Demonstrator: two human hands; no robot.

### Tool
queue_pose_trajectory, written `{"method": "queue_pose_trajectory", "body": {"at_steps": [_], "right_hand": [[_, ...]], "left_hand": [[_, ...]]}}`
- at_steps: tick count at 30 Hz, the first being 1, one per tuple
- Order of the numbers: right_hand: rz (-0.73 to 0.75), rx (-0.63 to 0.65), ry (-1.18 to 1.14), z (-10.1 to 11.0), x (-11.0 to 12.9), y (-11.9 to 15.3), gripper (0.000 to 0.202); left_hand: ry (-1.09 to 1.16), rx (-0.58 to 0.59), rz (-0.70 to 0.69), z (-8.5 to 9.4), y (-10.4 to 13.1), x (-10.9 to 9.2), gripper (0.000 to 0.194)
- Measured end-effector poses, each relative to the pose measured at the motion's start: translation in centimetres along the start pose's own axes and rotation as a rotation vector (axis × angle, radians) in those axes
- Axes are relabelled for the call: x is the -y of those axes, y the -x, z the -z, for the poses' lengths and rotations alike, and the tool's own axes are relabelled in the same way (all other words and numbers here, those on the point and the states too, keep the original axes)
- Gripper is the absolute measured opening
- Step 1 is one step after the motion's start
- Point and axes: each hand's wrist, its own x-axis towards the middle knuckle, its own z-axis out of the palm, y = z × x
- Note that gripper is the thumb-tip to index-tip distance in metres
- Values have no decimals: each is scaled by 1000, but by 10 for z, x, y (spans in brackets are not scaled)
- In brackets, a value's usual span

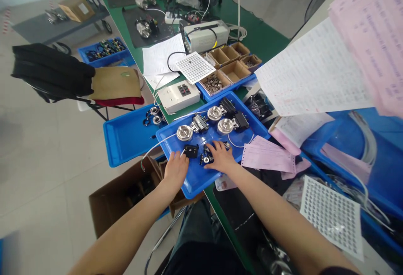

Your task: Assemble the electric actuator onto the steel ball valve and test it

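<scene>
My left hand [176, 168] is at the near left of a blue tray [195, 184], its fingers closed on the edge of a small black block [190, 151]. Over a cluster of small black and silver parts [205, 158], my right hand [222, 157] has its fingers and thumb spread apart and touching them. Farther back in the tray lie three silver hex-faced fittings, each joined to a black rectangular block; one fitting [184, 132] is at the left, another [214, 113] at the back, a third [225, 126] at the right.
Behind the tray stand a grey switch box [179, 97] and cardboard bins [235, 71] with small metal parts. A lower blue tray [126, 136] and an open carton [110, 203] are at the left. Pink slips [268, 154] overlap the tray's right side; papers [315, 69] hang farther right.
</scene>
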Motion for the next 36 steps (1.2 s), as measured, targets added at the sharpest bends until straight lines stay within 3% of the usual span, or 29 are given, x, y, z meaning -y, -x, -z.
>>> {"method": "queue_pose_trajectory", "body": {"at_steps": [5, 9, 13, 17, 26, 31, 36], "right_hand": [[61, -42, 50, -1, 9, -5, 68], [149, -35, 84, 5, 8, -10, 48], [214, -15, 97, 10, 5, -13, 41], [253, -1, 103, 12, 5, -11, 37], [270, 57, 74, 10, -1, -8, 36], [241, 42, 23, 14, -9, -8, 34], [215, 1, -81, 13, -18, -9, 28]], "left_hand": [[146, -27, -17, -3, -4, 14, 19], [358, -45, 14, -4, 12, 8, 19], [645, -70, 126, -5, 33, -10, 18], [992, -47, 325, -15, 38, -22, 12], [1671, -9, 673, -22, 17, -38, 15], [1754, -40, 822, -35, -8, -43, 22], [1748, -27, 846, -46, -23, -45, 12]]}}
